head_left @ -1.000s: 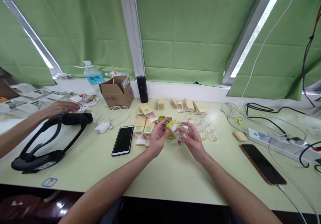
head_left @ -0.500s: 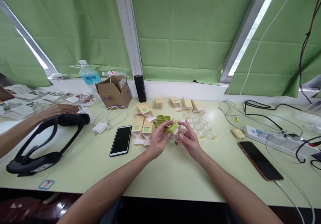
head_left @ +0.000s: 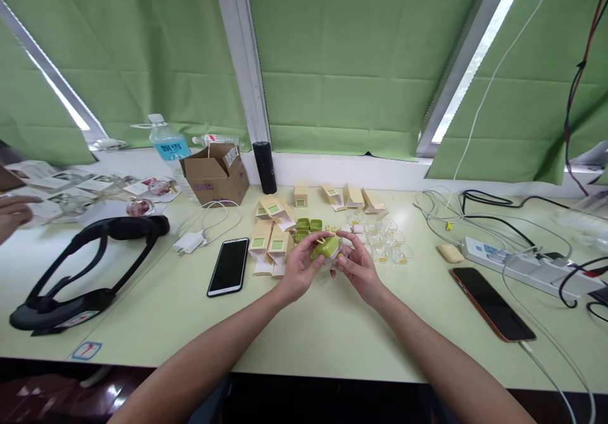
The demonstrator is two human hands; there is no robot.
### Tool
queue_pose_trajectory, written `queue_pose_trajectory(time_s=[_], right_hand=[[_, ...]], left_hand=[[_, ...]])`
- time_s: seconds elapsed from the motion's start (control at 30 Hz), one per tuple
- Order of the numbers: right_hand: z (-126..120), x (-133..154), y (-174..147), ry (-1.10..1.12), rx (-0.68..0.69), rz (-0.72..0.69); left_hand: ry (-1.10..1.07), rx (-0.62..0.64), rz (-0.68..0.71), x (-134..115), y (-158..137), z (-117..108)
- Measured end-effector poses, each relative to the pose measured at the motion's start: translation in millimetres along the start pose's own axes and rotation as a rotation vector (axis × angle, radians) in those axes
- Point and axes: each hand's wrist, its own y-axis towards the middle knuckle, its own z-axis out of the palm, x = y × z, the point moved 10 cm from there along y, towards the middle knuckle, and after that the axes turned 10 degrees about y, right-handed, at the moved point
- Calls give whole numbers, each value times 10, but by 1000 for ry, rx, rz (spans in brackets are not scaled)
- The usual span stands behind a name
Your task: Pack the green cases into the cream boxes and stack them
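Observation:
My left hand (head_left: 298, 267) is closed around a small green plastic piece (head_left: 325, 246) with thin yellowish prongs. Facing it, my right hand (head_left: 365, 273) grips a small clear plastic cup (head_left: 335, 263) against the green piece. The two parts touch, and my fingers hide where they meet. Just behind my left hand sit several green square cups (head_left: 315, 224). To the right of my right hand lie several clear plastic cups (head_left: 389, 240) with yellow marks, beside pale pink blocks (head_left: 358, 228). Small kraft-paper boxes (head_left: 280, 241) stand and lie left of my hands.
On the left are a phone (head_left: 228, 267), a white charger (head_left: 189, 241), a black headset (head_left: 90, 272), and another person's hand (head_left: 16, 212). A cardboard box (head_left: 216, 177) and black cylinder (head_left: 265, 167) stand behind. A second phone (head_left: 491, 303) and power strip (head_left: 513, 265) lie right.
The green piece has turned slightly in my hands and sits closer over the clear cup. The other person's hand has drawn back to the left, leaving a round clear container on the table.

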Motion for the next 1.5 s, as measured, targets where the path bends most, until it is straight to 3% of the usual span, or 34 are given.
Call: queue_pose_trajectory(time_s=[0.27, 0.77, 0.97, 1.07, 1.2, 1.5], right_hand=[[-5, 11, -7, -24, -9, 4], [7, 96, -12, -104, -15, -71], [37, 106, -14, -174, -24, -96], [36, 155, -27, -324, -34, -151], [45, 270, -71, -690, -79, -226], [288, 96, -118, -1251, 111, -28]], left_hand=[[40, 38, 0, -7, -10, 39], [92, -6, 20, -26, -4, 0], [151, -93, 11, -37, 10, -74], [172, -173, 7, -47, 12, -153], [176, -275, 8, -46, 5, -258], [189, -341, 16, -44, -4, -317]])
